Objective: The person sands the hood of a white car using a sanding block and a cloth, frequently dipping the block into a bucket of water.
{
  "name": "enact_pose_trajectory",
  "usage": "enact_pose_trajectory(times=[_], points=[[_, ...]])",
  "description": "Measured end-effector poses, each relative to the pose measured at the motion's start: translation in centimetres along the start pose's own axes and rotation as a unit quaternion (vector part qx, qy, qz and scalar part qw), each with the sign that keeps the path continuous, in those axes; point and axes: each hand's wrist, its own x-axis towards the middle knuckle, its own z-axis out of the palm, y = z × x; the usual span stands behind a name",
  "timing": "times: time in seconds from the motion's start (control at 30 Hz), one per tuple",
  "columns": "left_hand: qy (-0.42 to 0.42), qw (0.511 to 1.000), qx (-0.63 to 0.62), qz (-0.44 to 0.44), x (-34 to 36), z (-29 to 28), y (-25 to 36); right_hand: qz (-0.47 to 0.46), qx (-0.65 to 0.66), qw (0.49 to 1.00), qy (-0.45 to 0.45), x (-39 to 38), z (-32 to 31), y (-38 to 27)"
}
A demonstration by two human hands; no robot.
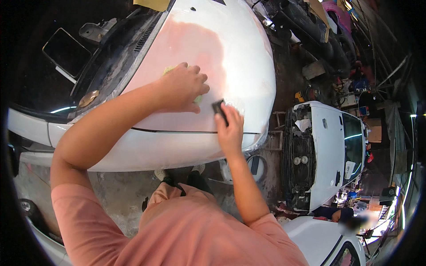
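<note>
A white car hood (246, 66) with a large pinkish patch (186, 44) fills the upper middle of the view. My left hand (183, 86) rests over a pale yellow-green cloth or sponge (168, 69) on the pink area, fingers curled over it and hiding much of it. My right hand (230, 126) grips a small black block (217, 107) against the hood, just right of my left hand, near the lower seam. Clear plastic sheeting shows along parts of the car's edge.
The dark windshield (66, 97) lies left. Another white car with an exposed engine bay (299, 157) stands right; car parts (324, 40) are piled upper right. A person (333, 214) is at the lower right by a third white car (310, 235). A pale object (257, 170) lies on the floor.
</note>
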Motion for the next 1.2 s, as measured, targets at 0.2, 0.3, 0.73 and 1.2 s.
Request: enact_pose_trajectory(times=[0.2,0.3,0.73,1.2], points=[[-0.013,1.0,-0.007,-0.002,-0.2,-0.2,0.1,0.014,0.002,0.999,-0.039,-5.0,0.1,-2.7],[-0.006,1.0,0.005,0.003,-0.3,-0.3,0.0,0.025,0.004,0.999,-0.023,-0.4,-0.1,-0.2],[-0.017,1.0,-0.005,0.001,-0.1,-0.8,-0.1,0.015,-0.021,1.0,0.005,-1.5,0.9,-1.2],[0.029,0.999,0.043,-0.004,-0.1,1.1,0.2,0.006,0.015,1.0,-0.017,-1.4,0.3,-1.9]])
